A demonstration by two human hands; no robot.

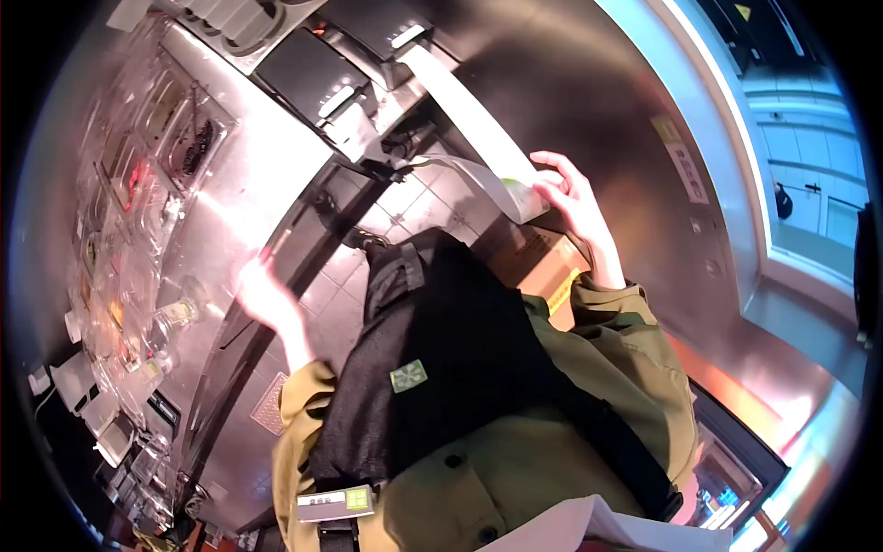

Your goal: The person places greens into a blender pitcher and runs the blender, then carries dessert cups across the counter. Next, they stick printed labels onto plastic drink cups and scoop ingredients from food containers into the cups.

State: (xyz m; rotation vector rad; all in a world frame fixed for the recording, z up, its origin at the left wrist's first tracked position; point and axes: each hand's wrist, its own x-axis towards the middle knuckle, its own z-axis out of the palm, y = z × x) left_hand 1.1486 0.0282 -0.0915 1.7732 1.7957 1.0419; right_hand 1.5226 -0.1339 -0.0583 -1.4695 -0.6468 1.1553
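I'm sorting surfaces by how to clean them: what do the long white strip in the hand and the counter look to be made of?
The white strip looks like thin matte paper: it hangs and curls at the right hand. The counter appears to be brushed stainless steel, grey with soft reflections.

A stainless steel counter (pixel 221 212) runs along the left, lined with clear plastic containers (pixel 138 166) of ingredients. Two black receipt printers (pixel 313 78) sit at its top end. Below, a floor of pale square tiles (pixel 405 207) shows. A cardboard box (pixel 533 258) sits on the floor beside a curved metal wall (pixel 589 101) bearing a label (pixel 688 170).
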